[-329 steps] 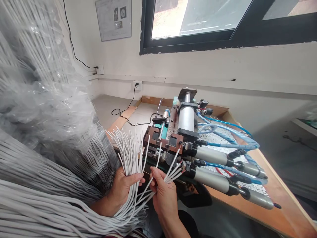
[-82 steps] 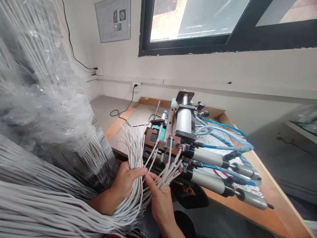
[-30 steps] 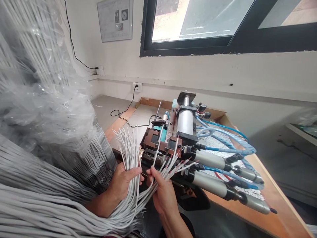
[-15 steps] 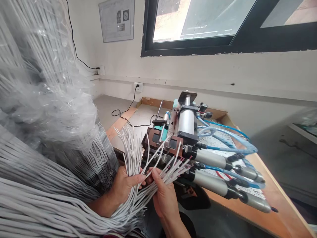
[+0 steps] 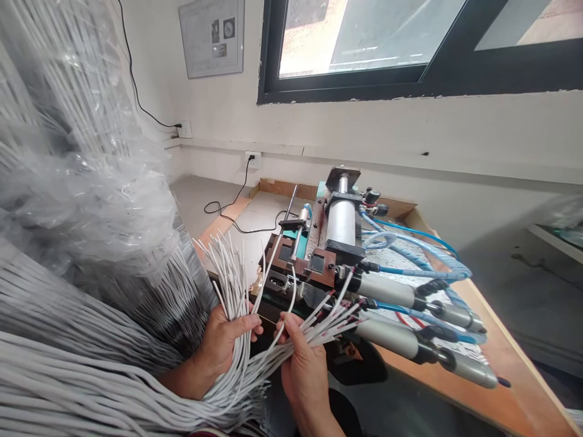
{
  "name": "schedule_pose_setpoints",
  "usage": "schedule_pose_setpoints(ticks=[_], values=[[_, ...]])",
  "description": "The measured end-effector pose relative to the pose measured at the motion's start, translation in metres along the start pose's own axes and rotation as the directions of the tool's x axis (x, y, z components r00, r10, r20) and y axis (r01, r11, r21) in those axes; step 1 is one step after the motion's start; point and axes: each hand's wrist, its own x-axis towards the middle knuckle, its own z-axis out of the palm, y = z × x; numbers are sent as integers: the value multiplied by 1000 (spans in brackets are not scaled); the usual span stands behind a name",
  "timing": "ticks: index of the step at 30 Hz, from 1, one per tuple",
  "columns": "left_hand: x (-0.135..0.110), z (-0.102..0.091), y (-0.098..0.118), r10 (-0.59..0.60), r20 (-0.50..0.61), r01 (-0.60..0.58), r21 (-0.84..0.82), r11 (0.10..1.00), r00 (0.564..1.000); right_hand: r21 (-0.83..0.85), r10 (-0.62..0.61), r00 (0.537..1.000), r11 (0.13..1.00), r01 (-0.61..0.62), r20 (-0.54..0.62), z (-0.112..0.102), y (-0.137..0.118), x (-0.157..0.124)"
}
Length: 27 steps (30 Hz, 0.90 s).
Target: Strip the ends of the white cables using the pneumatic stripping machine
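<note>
My left hand (image 5: 230, 334) is closed around an upright bunch of light grey cables (image 5: 228, 273), its thumb pressed across the front. To its right, my right hand (image 5: 303, 352) grips a second bunch of the same cables (image 5: 328, 321), whose tips fan out to the right and show reddish ends. One single cable (image 5: 291, 297) stands up between right thumb and fingers, apart from that bunch. Both bunches come from the long mass of cables running in from the lower left. Just beyond the hands sits a pneumatic machine (image 5: 328, 267) with brown clamp blocks.
Plastic-wrapped cable bundles (image 5: 91, 200) hang and pile at the left. Silver air cylinders (image 5: 392, 291) and blue hoses (image 5: 423, 243) reach right across the wood-edged bench (image 5: 514, 364). A black power cord (image 5: 228, 215) lies behind the machine, below a window (image 5: 355, 36).
My hands have moved apart, the left one drawing its bunch slightly left. A single cable now stands by my right thumb, and the right bunch reaches a little further right.
</note>
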Motion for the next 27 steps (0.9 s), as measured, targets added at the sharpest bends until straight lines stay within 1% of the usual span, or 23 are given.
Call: schedule_pose_setpoints(ticks=[8,12,17,22,27], values=[[0,0,1,-14,-1,14,25,1000,1000,-9,-30,999,1000,30,-35,0,1,-4],[1,-1,-1,-14,10,14,23,1000,1000,15,37,999,999,-37,-33,4,0,2],[0,-2,-2,-22,12,22,10,1000,1000,28,82,997,996,-82,5,8,-3,12],[-1,0,0,-34,13,34,6,999,999,34,119,993,992,-120,26,8,-6,14],[0,-3,-4,-25,57,24,21,1000,998,7,176,978,984,-178,109,8,-9,15]])
